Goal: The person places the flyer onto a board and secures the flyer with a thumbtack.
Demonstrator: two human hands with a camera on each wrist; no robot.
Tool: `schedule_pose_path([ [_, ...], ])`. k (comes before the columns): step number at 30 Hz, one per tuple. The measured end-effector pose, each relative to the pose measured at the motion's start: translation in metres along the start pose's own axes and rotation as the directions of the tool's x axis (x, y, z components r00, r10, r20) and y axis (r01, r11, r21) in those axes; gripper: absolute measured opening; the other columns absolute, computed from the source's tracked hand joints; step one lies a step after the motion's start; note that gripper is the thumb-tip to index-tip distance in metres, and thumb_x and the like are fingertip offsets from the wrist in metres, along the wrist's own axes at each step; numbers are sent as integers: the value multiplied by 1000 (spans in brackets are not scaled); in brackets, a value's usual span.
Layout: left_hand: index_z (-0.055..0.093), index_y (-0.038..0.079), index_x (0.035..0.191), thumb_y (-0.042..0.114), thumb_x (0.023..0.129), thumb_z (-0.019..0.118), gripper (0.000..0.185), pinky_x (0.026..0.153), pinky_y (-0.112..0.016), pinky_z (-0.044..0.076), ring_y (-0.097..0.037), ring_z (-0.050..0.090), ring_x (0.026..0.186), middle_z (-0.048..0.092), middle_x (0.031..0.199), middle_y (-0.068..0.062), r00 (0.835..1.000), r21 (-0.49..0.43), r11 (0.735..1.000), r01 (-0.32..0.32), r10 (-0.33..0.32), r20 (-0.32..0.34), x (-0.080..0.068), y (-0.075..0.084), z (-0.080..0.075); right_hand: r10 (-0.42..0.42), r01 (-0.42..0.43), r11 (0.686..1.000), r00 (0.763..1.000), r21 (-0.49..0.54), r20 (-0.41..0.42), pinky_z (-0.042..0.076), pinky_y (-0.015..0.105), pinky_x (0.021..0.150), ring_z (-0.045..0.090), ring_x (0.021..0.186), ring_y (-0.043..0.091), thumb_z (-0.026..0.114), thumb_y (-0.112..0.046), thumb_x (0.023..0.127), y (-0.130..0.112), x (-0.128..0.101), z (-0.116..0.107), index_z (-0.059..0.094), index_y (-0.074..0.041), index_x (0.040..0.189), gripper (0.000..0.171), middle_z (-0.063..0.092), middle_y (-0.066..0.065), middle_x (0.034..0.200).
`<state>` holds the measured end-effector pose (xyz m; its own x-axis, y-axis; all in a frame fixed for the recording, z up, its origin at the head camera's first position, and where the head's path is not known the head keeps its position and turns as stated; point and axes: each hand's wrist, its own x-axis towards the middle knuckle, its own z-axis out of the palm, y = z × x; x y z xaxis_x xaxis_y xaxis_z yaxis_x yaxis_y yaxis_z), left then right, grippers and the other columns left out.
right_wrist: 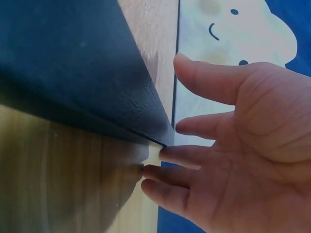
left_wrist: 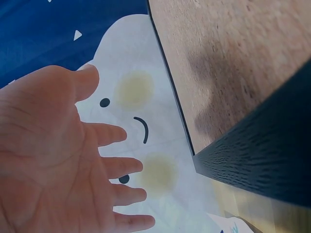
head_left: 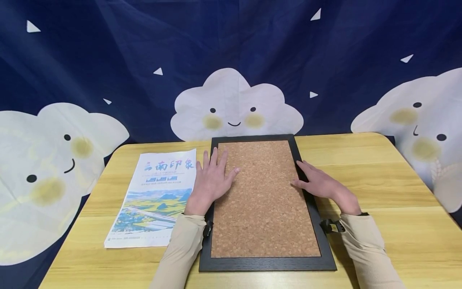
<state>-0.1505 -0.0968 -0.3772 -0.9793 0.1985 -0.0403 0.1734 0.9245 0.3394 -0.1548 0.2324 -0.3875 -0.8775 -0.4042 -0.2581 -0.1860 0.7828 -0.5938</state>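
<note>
The left hand [head_left: 210, 178] lies flat with fingers spread on the left edge of the cork board [head_left: 265, 200], its thumb reaching onto the cork. The right hand [head_left: 319, 182] rests open on the board's right edge — fingertips on the black frame [head_left: 268, 263], thumb at the cork. The board lies flat in the middle of the wooden table [head_left: 393, 208], long side running away from the person. Just to its left lies a printed poster [head_left: 155, 198] — behind hangs a navy cloud-patterned cloth [head_left: 234, 104].

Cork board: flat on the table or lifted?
Flat. The cork board lies on the table, both hands open on its sides.
</note>
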Motion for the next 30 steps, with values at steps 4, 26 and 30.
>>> schedule_pose_path([
  [4, 25, 12, 166, 56, 107, 42, 75, 121, -67, 10, -45, 2, 157, 13, 171, -21, 1000, -4, 1000, 8, -8, 5, 0, -1, 1, -47, 47, 998, 999, 38, -7, 19, 70, 115, 12, 149, 58, 61, -31, 106, -1, 0, -1, 15, 13, 160, 83, 8, 41, 163],
  [26, 41, 5, 158, 45, 109, 47, 64, 114, -68, 30, -53, 22, 151, 29, 164, -27, 1000, -35, 999, -2, 2, -13, -9, -16, -2, -173, 164, 979, 982, 120, 77, 24, 69, 114, 12, 148, 59, 65, -15, 102, 26, 2, -5, 24, 11, 159, 75, 5, 34, 167],
  [30, 40, 2, 158, 41, 109, 48, 63, 114, -68, 28, -55, 19, 151, 28, 164, -29, 999, -15, 999, 31, -31, 12, -15, -33, -6, -163, 153, 981, 984, 123, 75, 25, 69, 113, 13, 148, 59, 66, -15, 101, 26, 2, -8, 23, 11, 159, 76, 5, 33, 167],
])
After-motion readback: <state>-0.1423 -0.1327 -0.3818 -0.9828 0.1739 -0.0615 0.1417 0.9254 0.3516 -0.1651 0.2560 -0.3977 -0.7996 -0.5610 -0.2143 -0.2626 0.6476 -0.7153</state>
